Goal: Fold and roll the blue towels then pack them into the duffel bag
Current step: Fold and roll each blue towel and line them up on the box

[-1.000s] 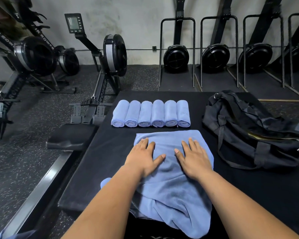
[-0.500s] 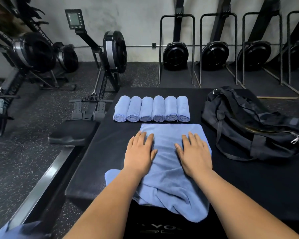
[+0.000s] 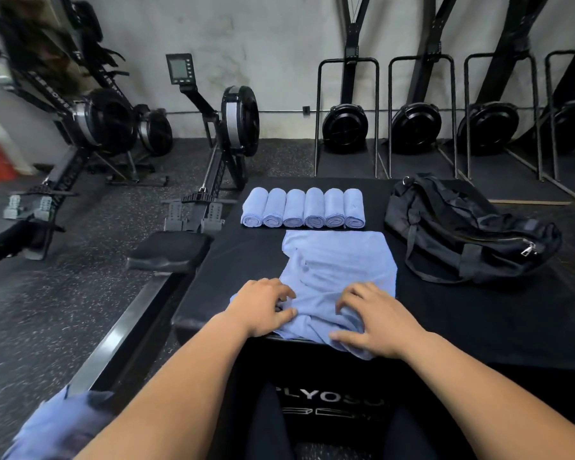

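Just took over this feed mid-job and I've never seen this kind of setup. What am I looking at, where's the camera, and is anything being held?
There is no machine: these are a person's two bare hands, seen from one wide-angle camera worn on the head, looking forward and down. On the black box lie six rolled blue towels in a row, an unrolled blue towel nearer, and a black duffel bag on the right. The left hand and right hand grip the unrolled towel's near edge with curled fingers. Rowing machines stand behind.
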